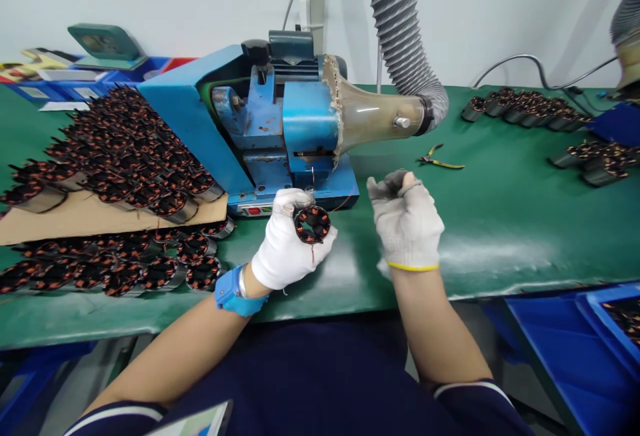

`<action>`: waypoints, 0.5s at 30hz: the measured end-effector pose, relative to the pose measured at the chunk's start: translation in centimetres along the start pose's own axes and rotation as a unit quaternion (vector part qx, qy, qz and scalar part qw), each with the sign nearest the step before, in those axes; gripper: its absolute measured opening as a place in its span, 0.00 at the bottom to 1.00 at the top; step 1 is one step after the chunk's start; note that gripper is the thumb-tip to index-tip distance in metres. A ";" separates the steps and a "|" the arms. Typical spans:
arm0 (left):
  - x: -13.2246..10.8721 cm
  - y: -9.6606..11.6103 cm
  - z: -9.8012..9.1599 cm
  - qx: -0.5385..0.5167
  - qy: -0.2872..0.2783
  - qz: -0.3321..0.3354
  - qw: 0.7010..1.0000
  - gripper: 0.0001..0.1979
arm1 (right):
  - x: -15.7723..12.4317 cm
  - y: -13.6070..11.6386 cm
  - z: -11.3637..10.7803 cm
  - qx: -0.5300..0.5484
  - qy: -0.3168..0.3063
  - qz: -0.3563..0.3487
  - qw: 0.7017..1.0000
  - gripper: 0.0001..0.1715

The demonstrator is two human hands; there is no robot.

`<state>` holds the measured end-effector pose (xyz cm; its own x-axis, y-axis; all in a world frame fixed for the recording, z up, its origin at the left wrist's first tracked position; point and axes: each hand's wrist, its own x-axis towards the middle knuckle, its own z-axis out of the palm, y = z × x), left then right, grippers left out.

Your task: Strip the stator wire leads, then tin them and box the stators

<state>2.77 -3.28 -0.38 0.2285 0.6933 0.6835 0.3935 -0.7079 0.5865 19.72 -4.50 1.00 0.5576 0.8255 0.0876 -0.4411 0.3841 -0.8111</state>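
My left hand (295, 243), in a white glove, grips a round motor stator (313, 225) with its open end turned up. Copper coils ring the stator's black inside, and thin loose wires stick out at its top and bottom. It is held just in front of the blue machine (310, 116). To the right, apart from the stator, my right hand (407, 219) wears a greyish glove with a yellow cuff edge. Its fingers are curled together; whatever they hold, if anything, is hidden. One fine wire reaches from the stator toward the right hand.
Many stators (135, 143) stand at the left, some on a cardboard sheet (100, 219). Yellow-handled cutters (440, 158) lie right of the machine. A grey ribbed hose (400, 23) rises from its nozzle. More stators (530, 108) sit at the far right, near a blue bin (595, 303).
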 end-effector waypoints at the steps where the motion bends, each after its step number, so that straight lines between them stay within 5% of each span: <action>1: 0.0 0.0 0.0 0.009 0.015 0.000 1.000 0.30 | 0.1 0.1 0.2 -0.009 0.005 0.002 1.000 0.09; 6: -0.2 -0.7 0.2 0.023 0.054 0.004 0.998 0.30 | -2.4 2.3 3.4 -0.121 -0.090 0.106 0.983 0.15; 15: 1.0 -2.1 1.0 0.017 0.100 -0.127 0.987 0.28 | 0.4 5.3 8.5 -0.095 -0.026 0.130 0.987 0.05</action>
<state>3.04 -0.92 -1.35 -0.0601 0.8046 0.5907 0.4457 -0.5079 0.7371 11.63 1.39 1.64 0.4044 0.9078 -0.1114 -0.4224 0.0774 -0.9031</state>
